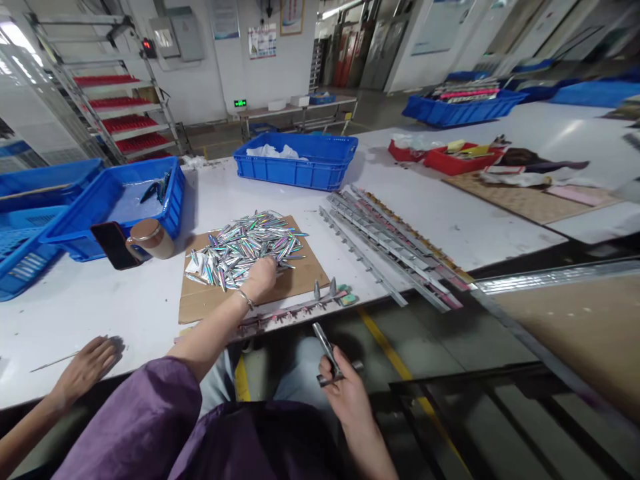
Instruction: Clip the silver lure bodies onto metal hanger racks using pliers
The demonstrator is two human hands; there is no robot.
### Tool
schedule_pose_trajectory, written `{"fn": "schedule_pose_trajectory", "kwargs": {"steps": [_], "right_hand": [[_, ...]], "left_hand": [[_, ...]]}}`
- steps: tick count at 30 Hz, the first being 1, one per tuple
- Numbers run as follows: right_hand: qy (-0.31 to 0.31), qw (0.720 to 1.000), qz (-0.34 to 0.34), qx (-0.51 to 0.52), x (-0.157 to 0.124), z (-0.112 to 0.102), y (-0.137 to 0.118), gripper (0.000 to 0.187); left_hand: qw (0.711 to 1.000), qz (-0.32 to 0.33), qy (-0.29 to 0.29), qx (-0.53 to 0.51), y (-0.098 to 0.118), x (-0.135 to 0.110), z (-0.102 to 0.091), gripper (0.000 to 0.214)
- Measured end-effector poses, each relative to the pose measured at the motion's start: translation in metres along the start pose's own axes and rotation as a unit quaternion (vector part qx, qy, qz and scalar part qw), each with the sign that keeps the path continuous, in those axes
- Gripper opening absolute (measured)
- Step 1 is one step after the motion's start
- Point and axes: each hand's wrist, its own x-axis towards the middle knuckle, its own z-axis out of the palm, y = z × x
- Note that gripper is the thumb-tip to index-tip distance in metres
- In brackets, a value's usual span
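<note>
Here, iridescent slivers under left hand, tool in right hand

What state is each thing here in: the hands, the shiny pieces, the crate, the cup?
Shiny pieces: loose heap on cardboard.
Left hand: on the shiny pieces, fingers curled down; grip unclear.
Right hand: shut on a metal strip, held over the lap.
Blue crate: open-topped, white stuff inside.
Cup: lid on.
Co-worker's hand: flat on the table, empty.
</note>
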Motion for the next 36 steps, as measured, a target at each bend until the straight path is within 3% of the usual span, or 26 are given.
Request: {"fn": "schedule_pose_trajectory", "kwargs": {"steps": [4,7,9,12,15,19,22,25,28,30,36], "right_hand": [[0.013,1.000,-0.020,0.006,-0.008,0.012,0.007,0.037],[0.018,0.998,0.028,0.051,-0.006,0.019,0.003,0.036],[-0.002,0.992,0.082,0.095,-0.003,0.021,-0.001,0.036],[-0.058,0.973,0.139,0.174,0.003,0.023,-0.004,0.033],[-0.111,0.952,0.159,0.236,0.007,0.026,-0.001,0.029],[-0.137,0.945,0.141,0.260,0.008,0.032,0.007,0.027],[-0.107,0.970,0.101,0.192,0.007,0.037,0.012,0.026],[-0.012,1.000,-0.010,0.006,0.005,0.042,0.017,0.036],[0.047,0.965,-0.153,-0.209,0.002,0.045,0.019,0.046],[0.053,0.939,-0.188,-0.283,0.000,0.044,0.019,0.051],[0.048,0.944,-0.184,-0.271,-0.010,0.044,0.019,0.047]], "left_hand": [[0.999,0.010,-0.016,-0.040,-0.002,0.001,-0.006,0.012],[0.992,0.031,-0.030,-0.116,-0.002,-0.019,-0.002,0.007],[0.965,0.066,-0.046,-0.248,-0.001,-0.037,0.008,0.015],[0.903,0.130,-0.037,-0.408,0.000,-0.060,0.028,0.033],[0.902,0.157,-0.023,-0.402,-0.001,-0.070,0.039,0.039],[0.914,0.174,-0.042,-0.363,-0.003,-0.070,0.036,0.037],[0.919,0.195,-0.043,-0.341,-0.003,-0.070,0.032,0.035],[0.921,0.218,-0.039,-0.320,-0.003,-0.069,0.031,0.032],[0.920,0.228,-0.041,-0.317,-0.002,-0.069,0.032,0.031],[0.920,0.227,-0.041,-0.317,-0.002,-0.068,0.032,0.031],[0.918,0.231,-0.037,-0.321,-0.003,-0.067,0.033,0.030]]}}
